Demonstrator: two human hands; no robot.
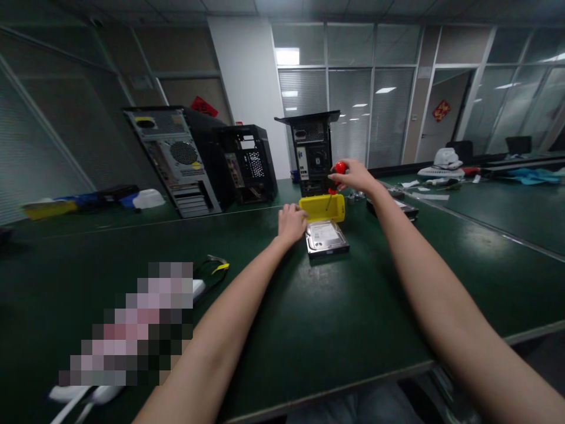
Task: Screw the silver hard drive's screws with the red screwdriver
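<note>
A screwdriver (339, 169) with a red and black handle is gripped in my right hand (353, 176). Its thin shaft slants down over a yellow plastic tray (315, 206), where the tip ends. My left hand (291, 224) has its fingers curled round the left end of that tray, close to the corner of a hard drive (325, 235). The silver drive lies flat on the green table (318, 318), just in front of the tray, with a white label facing up. My left fingertips are partly hidden.
Opened black computer cases (194, 159) stand at the back left, another case (311, 156) behind the tray. A second drive (397, 209) lies beyond my right forearm. A power strip (198, 288), partly blurred out, and a cable lie at the left. A white cap (446, 158) sits back right.
</note>
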